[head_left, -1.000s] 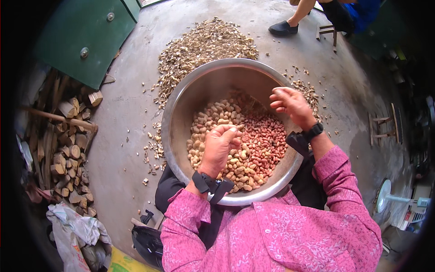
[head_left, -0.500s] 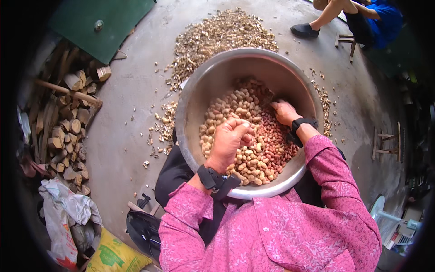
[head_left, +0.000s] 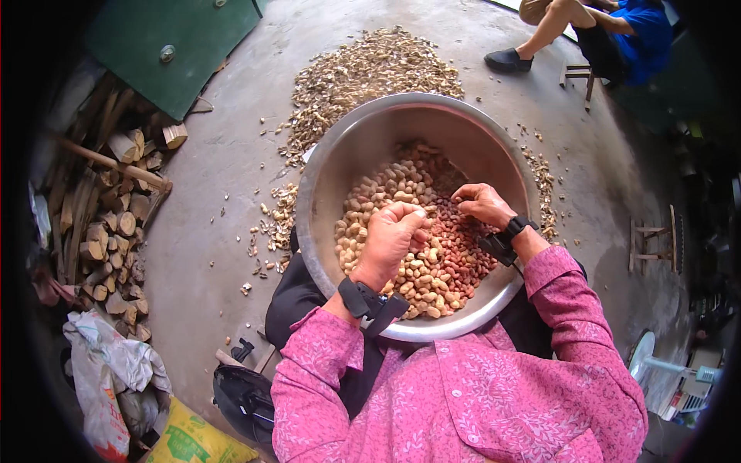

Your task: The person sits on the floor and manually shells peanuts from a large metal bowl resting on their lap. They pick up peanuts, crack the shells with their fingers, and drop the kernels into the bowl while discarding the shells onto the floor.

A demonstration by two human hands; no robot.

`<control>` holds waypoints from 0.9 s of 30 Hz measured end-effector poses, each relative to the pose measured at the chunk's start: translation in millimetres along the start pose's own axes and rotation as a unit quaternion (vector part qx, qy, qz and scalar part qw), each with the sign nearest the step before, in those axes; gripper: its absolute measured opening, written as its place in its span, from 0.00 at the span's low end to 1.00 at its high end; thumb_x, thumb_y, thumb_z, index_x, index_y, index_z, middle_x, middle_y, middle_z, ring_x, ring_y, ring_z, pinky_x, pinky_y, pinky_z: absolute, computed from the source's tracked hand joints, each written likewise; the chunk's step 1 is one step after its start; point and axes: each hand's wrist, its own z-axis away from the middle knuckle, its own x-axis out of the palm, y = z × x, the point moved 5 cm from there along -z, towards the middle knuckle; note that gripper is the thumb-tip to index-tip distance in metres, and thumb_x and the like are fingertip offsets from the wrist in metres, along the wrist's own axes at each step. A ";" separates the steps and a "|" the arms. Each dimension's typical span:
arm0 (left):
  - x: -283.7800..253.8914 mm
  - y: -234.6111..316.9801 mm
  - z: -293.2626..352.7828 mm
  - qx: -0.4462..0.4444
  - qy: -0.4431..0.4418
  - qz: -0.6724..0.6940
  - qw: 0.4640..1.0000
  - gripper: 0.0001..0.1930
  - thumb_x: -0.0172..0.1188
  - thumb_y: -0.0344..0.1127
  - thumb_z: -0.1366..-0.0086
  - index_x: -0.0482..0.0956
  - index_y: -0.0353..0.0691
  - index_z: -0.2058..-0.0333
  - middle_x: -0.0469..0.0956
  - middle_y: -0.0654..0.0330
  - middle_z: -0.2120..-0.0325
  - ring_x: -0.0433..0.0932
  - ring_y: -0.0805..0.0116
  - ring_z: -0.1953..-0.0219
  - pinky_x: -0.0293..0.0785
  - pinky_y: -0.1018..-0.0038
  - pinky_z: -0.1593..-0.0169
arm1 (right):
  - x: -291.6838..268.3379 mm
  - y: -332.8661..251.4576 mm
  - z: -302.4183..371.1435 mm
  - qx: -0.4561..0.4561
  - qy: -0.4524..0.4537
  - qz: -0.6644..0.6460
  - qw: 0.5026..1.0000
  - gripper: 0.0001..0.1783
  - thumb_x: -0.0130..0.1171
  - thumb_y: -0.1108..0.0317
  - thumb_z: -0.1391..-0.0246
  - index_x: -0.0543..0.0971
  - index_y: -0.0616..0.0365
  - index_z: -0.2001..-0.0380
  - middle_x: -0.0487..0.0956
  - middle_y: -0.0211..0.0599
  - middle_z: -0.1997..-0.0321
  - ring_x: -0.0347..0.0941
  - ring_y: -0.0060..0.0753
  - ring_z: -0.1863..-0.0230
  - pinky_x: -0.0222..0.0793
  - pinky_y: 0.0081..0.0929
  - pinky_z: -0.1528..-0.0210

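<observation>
A wide metal basin (head_left: 345,133) rests across my lap. Unshelled peanuts (head_left: 367,202) fill its left and near parts, and shelled reddish peanut kernels (head_left: 463,258) lie toward the right. Over the pile, my left hand (head_left: 392,238) is closed, thumb against bent forefinger; whatever is in the pinch is too small to name. My right hand (head_left: 485,205) hovers above the kernels near the basin's right wall, its fingers drawn together and pointing toward the left hand. What those fingertips hold, if anything, cannot be made out. Both wrists wear black straps.
Beyond the basin, a heap of peanut shells (head_left: 370,69) covers the concrete floor, with more scattered at both sides. Stacked firewood (head_left: 116,231) and sacks (head_left: 116,363) stand at left. A seated person (head_left: 610,35) is far right; a wooden stool (head_left: 654,241) and a fan (head_left: 642,355) are nearer.
My right hand has risen from the kernels by the basin's right side and turned toward the left hand. My left hand keeps its pinch in nearly the same place. The view has shifted slightly.
</observation>
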 end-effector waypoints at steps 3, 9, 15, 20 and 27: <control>1.5 -4.0 -3.7 -0.008 -0.006 -0.007 1.000 0.04 0.53 0.31 0.42 0.73 0.38 0.71 0.76 0.61 0.77 0.73 0.79 0.80 0.72 0.82 0.76 | -5.3 7.0 10.1 -0.036 -0.020 -0.054 0.998 0.15 0.53 0.71 0.55 0.74 0.66 0.61 0.77 0.37 0.69 0.73 0.23 0.70 0.69 0.20 0.65; -0.2 -19.1 -2.9 -0.031 0.004 0.015 0.999 0.05 0.53 0.31 0.42 0.72 0.37 0.71 0.75 0.62 0.78 0.73 0.78 0.81 0.73 0.81 0.78 | -7.2 6.4 49.1 -0.036 -0.083 -0.234 0.968 0.17 0.53 0.71 0.51 0.71 0.66 0.57 0.78 0.40 0.67 0.75 0.26 0.67 0.71 0.21 0.61; -18.6 -15.3 19.1 -0.044 0.027 0.053 0.997 0.03 0.52 0.29 0.42 0.72 0.38 0.68 0.76 0.60 0.77 0.74 0.76 0.79 0.75 0.77 0.75 | -89.3 1.1 83.6 -0.187 0.160 -0.183 0.952 0.12 0.50 0.73 0.50 0.74 0.64 0.61 0.77 0.35 0.67 0.73 0.23 0.67 0.69 0.21 0.61; -19.2 12.4 34.5 -0.009 0.010 0.078 0.997 0.04 0.52 0.31 0.41 0.72 0.39 0.68 0.75 0.61 0.74 0.73 0.74 0.76 0.74 0.75 0.71 | -122.5 -0.9 125.9 -0.170 0.466 0.174 0.851 0.19 0.55 0.68 0.57 0.73 0.65 0.60 0.76 0.38 0.65 0.71 0.27 0.62 0.67 0.24 0.58; -5.8 -2.3 57.2 -0.022 0.002 0.081 0.996 0.05 0.52 0.32 0.41 0.72 0.39 0.68 0.74 0.61 0.74 0.73 0.74 0.75 0.75 0.75 0.71 | 0.8 11.6 86.1 -0.170 0.061 0.262 0.948 0.11 0.55 0.64 0.62 0.76 0.57 0.73 0.76 0.44 0.74 0.72 0.46 0.69 0.68 0.36 0.64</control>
